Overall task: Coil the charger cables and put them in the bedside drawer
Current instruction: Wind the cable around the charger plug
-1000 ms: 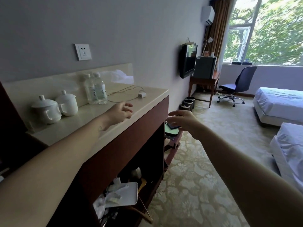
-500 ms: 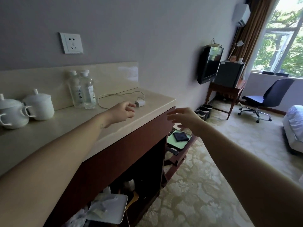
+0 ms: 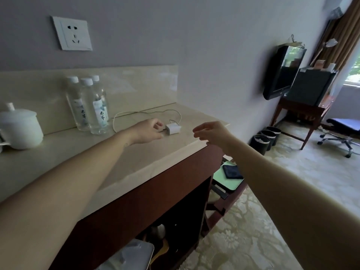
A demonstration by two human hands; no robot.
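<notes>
Flanking charger (image 3: pixel 173 129): left hand (image 3: pixel 148 131) curled; right hand (image 3: pixel 213 133) splayed

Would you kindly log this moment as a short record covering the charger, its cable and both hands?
charger plug: white, lying on the countertop
cable: uncoiled, looping loosely from the plug toward the water bottles
left hand: fingers curled at the plug; grip unclear
right hand: open, empty, above the countertop's front edge
wall socket: nothing plugged in

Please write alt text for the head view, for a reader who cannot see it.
The left hand, fingers curled, is at a white charger on a beige counter, its cable loose behind; the right hand hovers open nearby.
</notes>
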